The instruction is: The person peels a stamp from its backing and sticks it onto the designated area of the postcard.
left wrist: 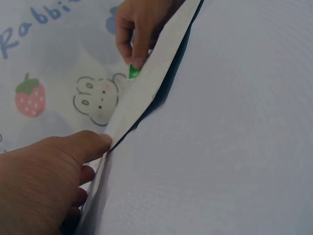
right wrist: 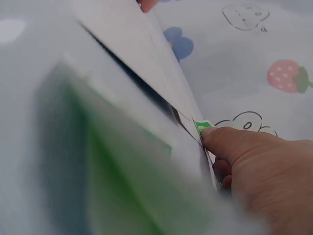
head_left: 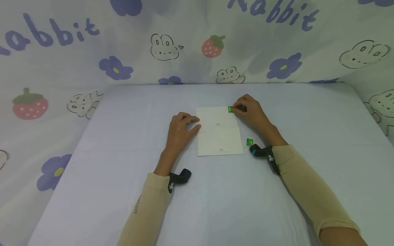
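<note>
Two white envelopes (head_left: 212, 114) lie one below the other on the table, their edges meeting or overlapping, each with small print near its lower edge. At the upper right corner of the far one is a small green stamp (head_left: 230, 109), which my right hand (head_left: 250, 111) pinches between thumb and fingers. In the right wrist view the thumb covers part of the stamp (right wrist: 201, 126). My left hand (head_left: 181, 130) rests at the left edge, thumb and forefinger apart with their tips touching the paper. Its thumb also shows against the edge in the left wrist view.
A second green stamp (head_left: 250, 142) lies right of the near envelope, close to the right wrist's black camera mount (head_left: 260, 151). Another mount (head_left: 180, 177) sits on the left wrist. The table (head_left: 107, 164) has a pale cloth; a printed curtain (head_left: 191, 20) hangs behind it.
</note>
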Demonstrator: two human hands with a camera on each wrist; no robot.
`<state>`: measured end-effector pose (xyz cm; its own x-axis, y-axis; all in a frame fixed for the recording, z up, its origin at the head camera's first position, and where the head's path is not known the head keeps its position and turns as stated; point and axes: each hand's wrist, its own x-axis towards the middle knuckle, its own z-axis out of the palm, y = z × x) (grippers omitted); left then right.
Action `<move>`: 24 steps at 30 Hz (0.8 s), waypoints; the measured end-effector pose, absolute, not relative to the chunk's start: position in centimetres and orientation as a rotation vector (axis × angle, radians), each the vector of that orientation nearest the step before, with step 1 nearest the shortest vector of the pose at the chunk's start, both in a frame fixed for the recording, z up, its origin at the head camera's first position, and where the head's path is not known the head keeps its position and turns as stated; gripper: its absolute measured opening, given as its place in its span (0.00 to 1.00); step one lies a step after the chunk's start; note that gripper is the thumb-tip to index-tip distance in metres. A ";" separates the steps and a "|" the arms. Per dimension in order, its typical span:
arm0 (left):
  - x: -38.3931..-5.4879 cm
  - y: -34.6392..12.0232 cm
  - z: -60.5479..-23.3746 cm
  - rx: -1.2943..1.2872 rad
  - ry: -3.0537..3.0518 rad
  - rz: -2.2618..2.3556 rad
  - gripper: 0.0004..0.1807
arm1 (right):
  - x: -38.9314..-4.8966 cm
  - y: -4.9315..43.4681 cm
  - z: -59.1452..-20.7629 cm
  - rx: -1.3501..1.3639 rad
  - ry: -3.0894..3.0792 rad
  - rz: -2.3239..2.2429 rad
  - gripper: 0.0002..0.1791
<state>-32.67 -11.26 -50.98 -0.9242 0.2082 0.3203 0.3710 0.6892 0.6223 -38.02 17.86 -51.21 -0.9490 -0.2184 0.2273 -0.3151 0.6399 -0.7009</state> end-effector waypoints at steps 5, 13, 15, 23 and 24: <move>-32.6 -11.4 -51.0 -0.456 -2.676 -1.065 0.11 | -37.9 17.7 -51.3 0.443 -2.707 1.184 0.11; -32.6 -11.3 -51.0 -0.471 -2.677 -1.055 0.12 | -36.8 18.1 -51.3 0.410 -2.499 1.243 0.13; -32.6 -11.3 -51.0 -0.467 -2.680 -1.050 0.12 | -36.3 17.8 -51.0 0.404 -2.465 1.263 0.13; -32.6 -11.3 -50.9 -0.451 -2.691 -1.070 0.12 | -35.6 17.0 -50.4 0.472 -2.510 1.202 0.12; -32.6 -11.3 -51.0 -0.449 -2.693 -1.073 0.12 | -35.6 17.1 -50.4 0.490 -2.516 1.191 0.12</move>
<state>-32.61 -11.27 -50.95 -0.9322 0.2025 0.3000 0.3533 0.6889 0.6329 -35.57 17.08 -50.42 -0.8922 -0.1703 0.4184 -0.4315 0.5950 -0.6780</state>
